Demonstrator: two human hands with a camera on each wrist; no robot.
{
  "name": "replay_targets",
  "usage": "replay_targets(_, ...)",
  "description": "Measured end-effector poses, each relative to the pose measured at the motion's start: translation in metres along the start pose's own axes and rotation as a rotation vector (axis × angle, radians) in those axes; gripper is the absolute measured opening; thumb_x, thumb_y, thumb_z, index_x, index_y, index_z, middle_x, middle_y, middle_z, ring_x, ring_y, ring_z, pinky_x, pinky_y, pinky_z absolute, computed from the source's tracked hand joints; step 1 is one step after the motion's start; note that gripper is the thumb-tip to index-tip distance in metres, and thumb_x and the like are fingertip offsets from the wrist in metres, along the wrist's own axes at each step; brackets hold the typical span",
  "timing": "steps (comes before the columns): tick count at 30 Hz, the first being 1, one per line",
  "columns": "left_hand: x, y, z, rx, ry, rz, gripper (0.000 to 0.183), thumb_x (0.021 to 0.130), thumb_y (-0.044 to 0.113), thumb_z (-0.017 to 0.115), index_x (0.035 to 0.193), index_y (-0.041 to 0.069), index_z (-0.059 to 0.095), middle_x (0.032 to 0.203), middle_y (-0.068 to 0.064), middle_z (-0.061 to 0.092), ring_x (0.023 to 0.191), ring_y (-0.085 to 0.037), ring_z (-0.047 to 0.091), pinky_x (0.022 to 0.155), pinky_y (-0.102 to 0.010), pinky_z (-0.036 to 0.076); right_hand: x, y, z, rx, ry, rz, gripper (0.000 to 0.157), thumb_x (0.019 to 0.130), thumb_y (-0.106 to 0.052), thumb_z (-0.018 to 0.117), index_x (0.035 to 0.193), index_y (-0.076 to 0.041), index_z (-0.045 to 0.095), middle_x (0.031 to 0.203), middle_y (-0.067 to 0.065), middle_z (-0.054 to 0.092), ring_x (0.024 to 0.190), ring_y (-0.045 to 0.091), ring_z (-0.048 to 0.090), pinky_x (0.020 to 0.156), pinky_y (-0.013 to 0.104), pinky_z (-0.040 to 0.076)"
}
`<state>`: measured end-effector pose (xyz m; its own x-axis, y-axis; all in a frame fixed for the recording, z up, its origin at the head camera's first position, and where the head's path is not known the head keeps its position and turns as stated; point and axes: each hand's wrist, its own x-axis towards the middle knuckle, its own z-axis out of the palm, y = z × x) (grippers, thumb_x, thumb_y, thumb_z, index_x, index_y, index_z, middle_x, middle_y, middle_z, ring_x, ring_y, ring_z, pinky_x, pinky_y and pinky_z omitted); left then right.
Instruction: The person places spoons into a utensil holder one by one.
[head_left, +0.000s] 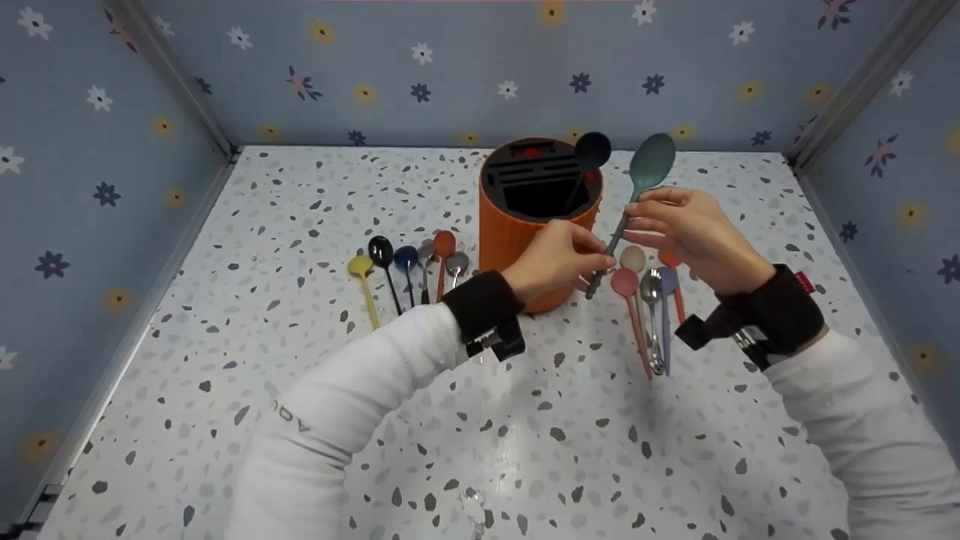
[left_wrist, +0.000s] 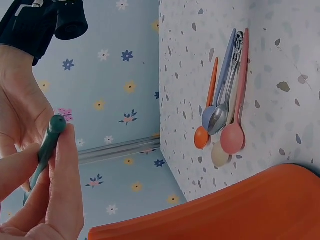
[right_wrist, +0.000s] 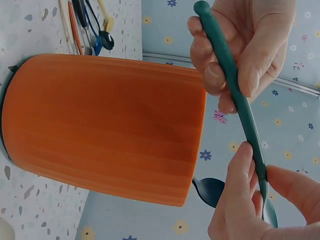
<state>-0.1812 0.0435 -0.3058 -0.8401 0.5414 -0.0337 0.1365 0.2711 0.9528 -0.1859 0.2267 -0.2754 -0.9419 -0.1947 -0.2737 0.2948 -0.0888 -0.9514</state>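
Both hands hold one green spoon (head_left: 652, 161) in the air, tilted with its bowl up, to the right of an orange utensil holder (head_left: 510, 244). My left hand (head_left: 559, 259) pinches the lower part of the handle, close to its rounded end. Higher up, just below the bowl, my right hand (head_left: 682, 229) pinches the handle between thumb and fingers. In the right wrist view the green handle (right_wrist: 227, 65) runs from one hand to the other. A dark ladle-like spoon (head_left: 592, 151) stands in the holder, its lower end hidden inside.
Left of the holder lies a group of spoons, among them a yellow spoon (head_left: 361, 266) and a black spoon (head_left: 381, 251). Another group lies to the right, with a pink spoon (head_left: 625, 283) and a metal spoon (head_left: 652, 286). Flowered walls (head_left: 480, 67) enclose the speckled table (head_left: 525, 450).
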Motion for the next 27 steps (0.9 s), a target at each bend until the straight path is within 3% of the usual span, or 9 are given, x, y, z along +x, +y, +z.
replay_targets(12, 0.009, 0.022, -0.017, 0.043, 0.030, -0.034, 0.023, 0.084, 0.008, 0.060, 0.104, -0.003, 0.062, 0.093, -0.014, 0.061, 0.075, -0.019, 0.058, 0.068, -0.025, 0.053, 0.003, -0.026, 0.006, 0.083, 0.004, -0.046, 0.035, 0.081, -0.006, 0.063, 0.106, 0.002, 0.040, 0.103, 0.012, 0.044, 0.088, 0.019, 0.056, 0.084, 0.028, 0.049)
replay_targets(18, 0.015, 0.033, -0.027, 0.098, 0.061, 0.017, 0.020, 0.084, 0.009, 0.060, 0.099, -0.002, 0.065, 0.089, -0.012, 0.062, 0.070, -0.016, 0.057, 0.063, -0.023, 0.052, 0.003, -0.041, 0.012, 0.098, 0.019, -0.079, 0.041, 0.079, -0.004, 0.065, 0.110, 0.002, 0.038, 0.109, 0.013, 0.039, 0.094, 0.021, 0.054, 0.085, 0.028, 0.049)
replay_targets(27, 0.027, 0.044, -0.039, 0.131, 0.072, 0.059, 0.017, 0.084, 0.008, 0.060, 0.096, -0.003, 0.065, 0.086, -0.014, 0.063, 0.069, -0.016, 0.058, 0.062, -0.022, 0.053, 0.007, -0.054, 0.014, 0.084, 0.041, -0.163, 0.041, 0.077, -0.005, 0.067, 0.109, 0.002, 0.041, 0.104, 0.013, 0.041, 0.094, 0.022, 0.052, 0.084, 0.027, 0.049)
